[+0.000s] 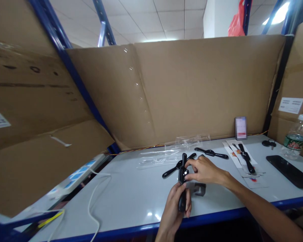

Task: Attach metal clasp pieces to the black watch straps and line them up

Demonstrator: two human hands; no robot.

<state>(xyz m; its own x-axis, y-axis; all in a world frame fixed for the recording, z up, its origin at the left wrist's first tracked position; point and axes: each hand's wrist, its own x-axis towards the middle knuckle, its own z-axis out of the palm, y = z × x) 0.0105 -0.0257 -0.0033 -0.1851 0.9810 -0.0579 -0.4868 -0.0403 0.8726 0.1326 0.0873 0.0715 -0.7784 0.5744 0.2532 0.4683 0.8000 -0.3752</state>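
Observation:
My left hand point(173, 203) is closed round the lower handle of a black spokeshave point(182, 201), which stands nearly upright above the table's front part. The fingers of my right hand point(205, 169) are bent in a pinch against the tool's middle, by a shiny round metal part. My fingertips partly hide what they grip there. Just behind lies a second black spokeshave point(169, 172), partly covered by the held one. Farther back is a third spokeshave point(211, 153). Another black spokeshave point(246, 158) rests on printed cards point(238, 158) to the right.
Clear plastic packaging point(159, 158) lies at the table's back. On the right are a phone point(290, 171), keys point(269, 143) and a bottle point(294, 141); another phone point(240, 128) leans upright. A white cable point(89, 201) crosses the left side. Cardboard point(204, 90) walls the bench.

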